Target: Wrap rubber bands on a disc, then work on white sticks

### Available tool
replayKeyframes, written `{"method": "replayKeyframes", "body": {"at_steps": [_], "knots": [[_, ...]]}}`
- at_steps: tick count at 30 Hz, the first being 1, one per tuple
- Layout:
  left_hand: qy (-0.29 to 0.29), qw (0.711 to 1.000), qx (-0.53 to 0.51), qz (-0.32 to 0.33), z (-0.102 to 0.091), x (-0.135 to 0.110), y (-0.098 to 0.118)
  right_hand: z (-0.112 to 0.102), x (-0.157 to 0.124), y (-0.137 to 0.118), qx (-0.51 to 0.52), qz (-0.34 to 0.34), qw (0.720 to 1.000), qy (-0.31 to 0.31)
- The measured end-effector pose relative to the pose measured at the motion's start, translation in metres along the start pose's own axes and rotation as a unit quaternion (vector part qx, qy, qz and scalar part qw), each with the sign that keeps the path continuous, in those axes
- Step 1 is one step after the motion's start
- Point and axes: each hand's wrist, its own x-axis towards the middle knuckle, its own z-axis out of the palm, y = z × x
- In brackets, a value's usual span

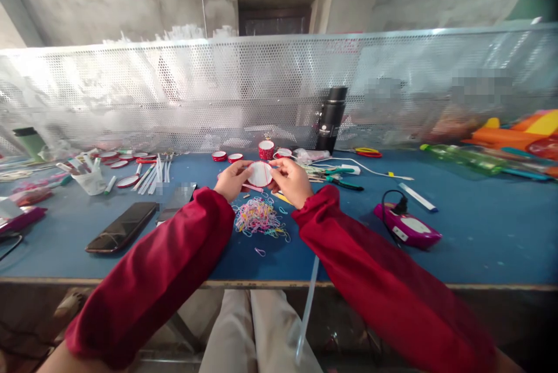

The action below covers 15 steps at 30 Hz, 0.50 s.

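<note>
Between my two hands is a small round white disc with a red rim [260, 174], held up over the table. A thin red line crosses its white face near the right side. My left hand [234, 180] pinches its left edge between thumb and fingers. On the opposite edge, my right hand [292, 181] has a similar pinch. Just below the disc lies a loose pile of small pastel cord loops [259, 216], with a single purple loop [260, 252] apart in front. Behind it are a stack of red-rimmed discs [266, 149] and several more beside it.
A black thermos [332, 120] stands at the back against the perforated metal panel [209, 94]. To the left lie a phone [122, 228], glue sticks [152, 175] and a cup of pens [88, 178]. Pliers [344, 181] and a purple power strip [408, 226] are on the right.
</note>
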Motion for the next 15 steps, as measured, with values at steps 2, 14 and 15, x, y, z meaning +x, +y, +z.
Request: {"method": "replayKeyframes", "body": {"at_steps": [2,14,15], "knots": [[-0.007,1.0,-0.016,-0.01,-0.001,0.001,-0.001,0.0,0.0,0.0,0.013,0.012,1.0,-0.006],[0.108,0.975,0.169,-0.099,-0.031,0.037,-0.049,-0.007,0.004,0.0,-0.122,-0.01,0.992,0.026],[0.105,0.972,0.178,-0.108,-0.031,0.039,-0.052,-0.007,0.005,0.001,-0.126,-0.016,0.992,0.026]]}}
